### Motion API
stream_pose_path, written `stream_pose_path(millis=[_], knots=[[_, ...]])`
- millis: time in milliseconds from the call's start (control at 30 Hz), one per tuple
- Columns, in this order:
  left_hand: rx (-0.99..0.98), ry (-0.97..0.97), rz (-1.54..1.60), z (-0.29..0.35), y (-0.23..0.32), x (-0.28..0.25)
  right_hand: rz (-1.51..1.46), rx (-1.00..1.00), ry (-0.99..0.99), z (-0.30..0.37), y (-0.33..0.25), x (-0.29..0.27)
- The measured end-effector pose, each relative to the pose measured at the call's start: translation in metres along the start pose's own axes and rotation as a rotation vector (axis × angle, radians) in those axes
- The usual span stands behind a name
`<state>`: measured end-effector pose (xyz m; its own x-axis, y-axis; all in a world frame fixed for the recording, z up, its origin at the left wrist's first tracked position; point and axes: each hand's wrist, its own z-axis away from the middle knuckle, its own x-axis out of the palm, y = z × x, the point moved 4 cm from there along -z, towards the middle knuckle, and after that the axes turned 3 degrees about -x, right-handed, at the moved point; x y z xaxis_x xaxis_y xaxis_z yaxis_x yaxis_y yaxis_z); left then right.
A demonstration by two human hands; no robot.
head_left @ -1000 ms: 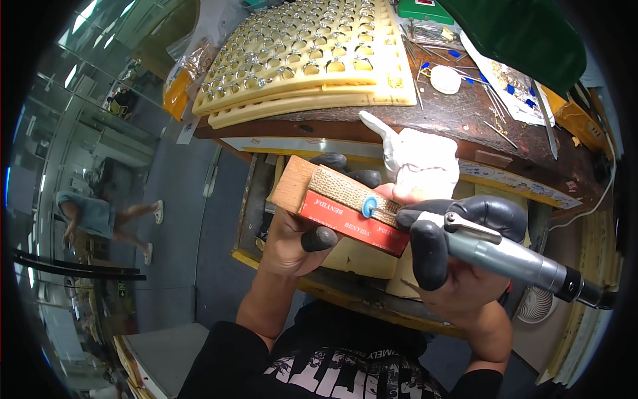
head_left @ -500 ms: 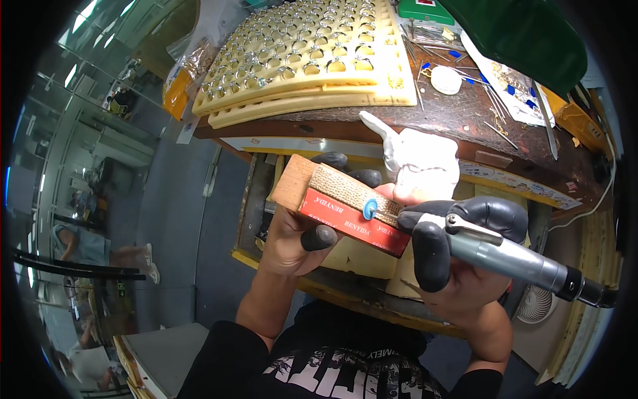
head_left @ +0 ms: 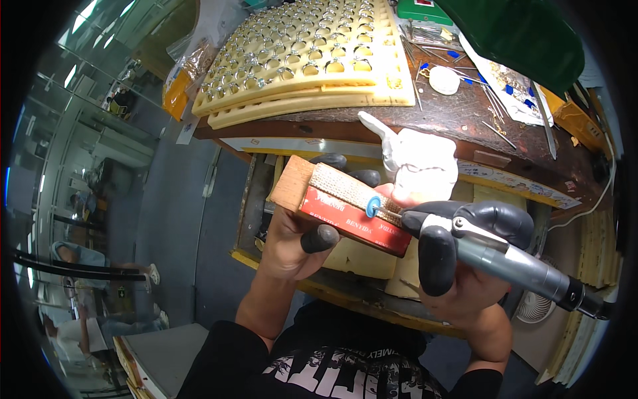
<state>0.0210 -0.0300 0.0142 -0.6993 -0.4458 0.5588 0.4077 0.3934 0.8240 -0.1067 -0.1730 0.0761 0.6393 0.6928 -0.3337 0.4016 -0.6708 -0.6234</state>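
Note:
My left hand (head_left: 299,243), with black finger cots on its fingertips, grips a wooden block (head_left: 292,183) wrapped in red printed material with a tan, woven-looking strip (head_left: 342,188) along its upper face. In my right hand (head_left: 465,256), also in black finger cots, is a silver rotary handpiece (head_left: 518,264) with a lever on its side. A small blue disc (head_left: 373,207) on the handpiece's thin shaft lies at the block's strip, near its right end. Whether the disc touches the strip I cannot tell. Behind the block, a white wrapped piece (head_left: 425,159) stands against the bench edge.
Cream trays (head_left: 299,96) holding many rings are stacked on the wooden bench (head_left: 465,126). To their right lie thin metal tools (head_left: 495,103), a round white piece (head_left: 444,80) and a green box (head_left: 425,10). A dark green lamp shade (head_left: 525,40) overhangs the far right. Below is an open drawer (head_left: 359,259).
The handpiece has shifted slightly right and down, and the blue disc a little right and up along the strip. My left hand and the block stay nearly still.

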Motion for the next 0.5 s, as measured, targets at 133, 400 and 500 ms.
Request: stream_pose_path(millis=[133,400,500], knots=[[0.008,0.023,-0.013,0.002,0.001,0.003,-0.024,0.015,0.079,-0.001,-0.001,-0.001],[0.032,0.063,0.047,0.004,0.004,0.01,0.129,-0.038,0.019,0.002,-0.003,-0.003],[0.031,0.074,0.079,0.004,0.004,0.012,0.089,-0.017,0.021,0.003,-0.002,-0.002]])
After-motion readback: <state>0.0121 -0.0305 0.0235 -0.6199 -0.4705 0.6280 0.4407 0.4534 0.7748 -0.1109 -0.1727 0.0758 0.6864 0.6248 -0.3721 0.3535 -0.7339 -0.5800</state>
